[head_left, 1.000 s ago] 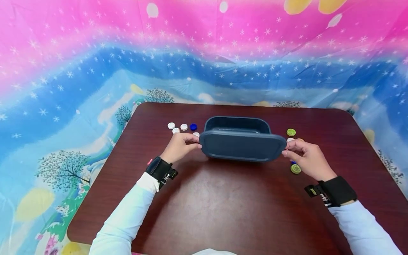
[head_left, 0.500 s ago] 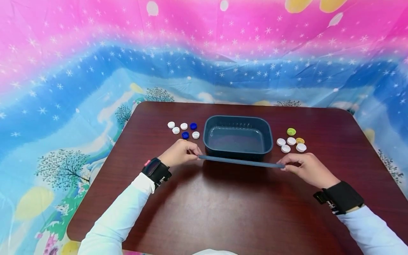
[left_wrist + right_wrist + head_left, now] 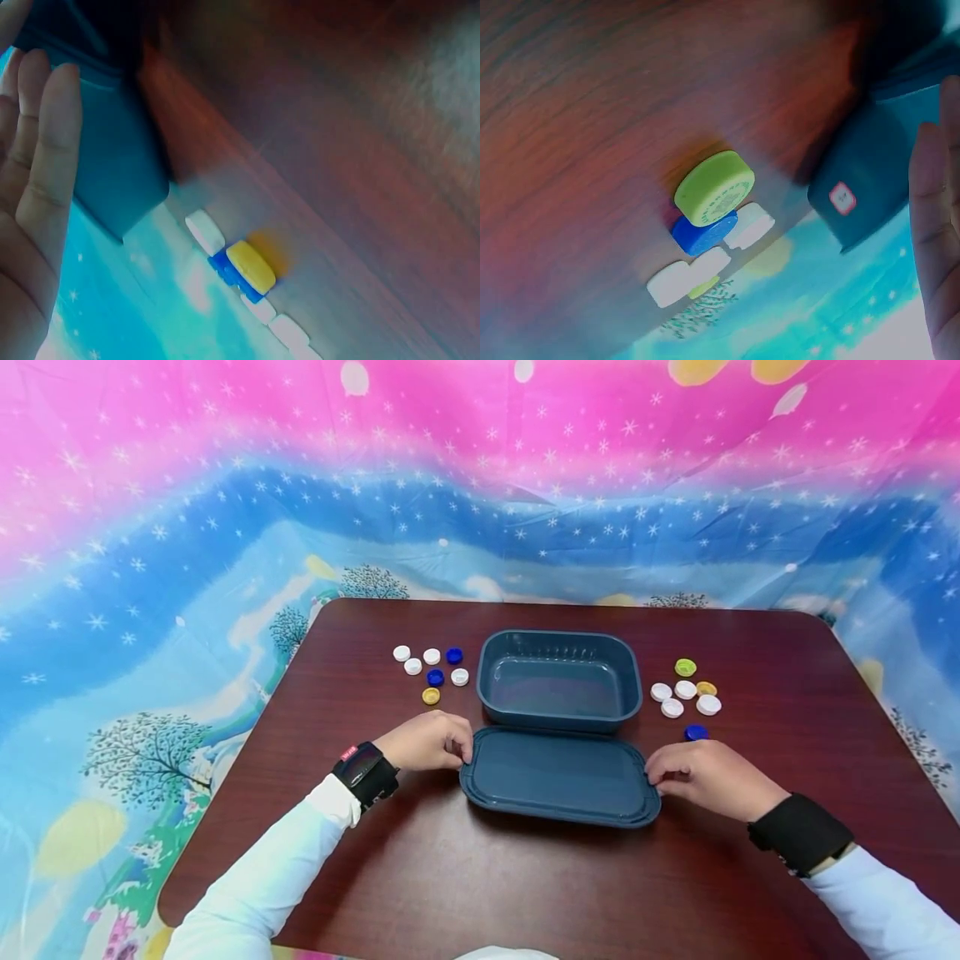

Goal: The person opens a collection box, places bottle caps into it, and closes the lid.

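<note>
A dark blue-grey plastic lid [image 3: 558, 775] lies almost level just in front of the matching open box [image 3: 558, 681], its raised rim groove facing up. My left hand [image 3: 429, 741] pinches the lid's left end between thumb and fingers. At the opposite end, my right hand [image 3: 716, 777] pinches it the same way. The box stands upright with its inside visible and nothing in it. In the right wrist view a small label [image 3: 843, 198] shows on the box's outer wall, and a green bottle cap [image 3: 716, 187] sits near the right hand, which hides it in the head view.
Left of the box lie several bottle caps, including a yellow cap [image 3: 431, 696] and a blue cap [image 3: 435, 677]. More caps are to the right, among them a white cap [image 3: 708, 704] and a blue cap [image 3: 696, 733]. A patterned cloth [image 3: 480, 527] hangs behind the brown table [image 3: 525, 893].
Both hands have brought the lid down from upright before the box, toward me, and tilted it flat. The box's inside and the caps beside it have come into view.
</note>
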`<state>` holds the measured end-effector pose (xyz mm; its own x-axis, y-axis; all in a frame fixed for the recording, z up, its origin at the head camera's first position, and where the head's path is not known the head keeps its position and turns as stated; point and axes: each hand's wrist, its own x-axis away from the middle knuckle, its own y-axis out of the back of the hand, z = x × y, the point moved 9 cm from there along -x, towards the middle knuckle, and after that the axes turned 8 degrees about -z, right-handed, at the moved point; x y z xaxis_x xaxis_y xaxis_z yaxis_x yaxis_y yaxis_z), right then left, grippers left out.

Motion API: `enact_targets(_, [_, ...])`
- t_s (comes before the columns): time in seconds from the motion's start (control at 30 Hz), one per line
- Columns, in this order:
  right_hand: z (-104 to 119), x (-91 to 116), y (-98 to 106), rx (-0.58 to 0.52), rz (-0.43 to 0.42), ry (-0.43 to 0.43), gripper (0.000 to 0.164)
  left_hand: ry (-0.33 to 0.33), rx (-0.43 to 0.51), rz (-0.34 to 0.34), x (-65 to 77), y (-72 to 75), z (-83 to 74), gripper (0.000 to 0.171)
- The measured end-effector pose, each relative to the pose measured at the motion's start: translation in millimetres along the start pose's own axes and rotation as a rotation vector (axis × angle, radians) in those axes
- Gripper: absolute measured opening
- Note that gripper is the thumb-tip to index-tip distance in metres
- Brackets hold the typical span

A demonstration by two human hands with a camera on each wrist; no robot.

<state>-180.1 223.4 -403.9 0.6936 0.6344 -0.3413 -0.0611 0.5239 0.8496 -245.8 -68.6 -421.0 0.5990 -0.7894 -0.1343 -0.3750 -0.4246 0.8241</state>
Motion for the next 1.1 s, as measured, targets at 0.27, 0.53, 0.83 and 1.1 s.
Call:
enact_targets(0.27, [17.3, -3.9, -31.9, 0.159, 0.154, 0.124, 0.029, -0.001, -0.068, 0.139, 1.5, -28.0, -3.2, 0.023])
enact_targets(0.53, [20.0, -3.2, -42.0, 0.201, 0.208, 0.136, 0.033, 0.005, -0.088, 0.181, 4.1, -39.1, -4.0, 0.02])
enact_targets(0.83, [21.8, -1.7, -40.7, 0.232, 0.214, 0.152, 0.031, -0.03, -0.122, 0.212, 3.9, -40.9, -12.2, 0.017])
enact_targets(1.1, [20.6, 0.4, -42.5, 0.224, 0.221, 0.132, 0.032, -0.018, -0.098, 0.221, 3.8, -43.0, -10.2, 0.019])
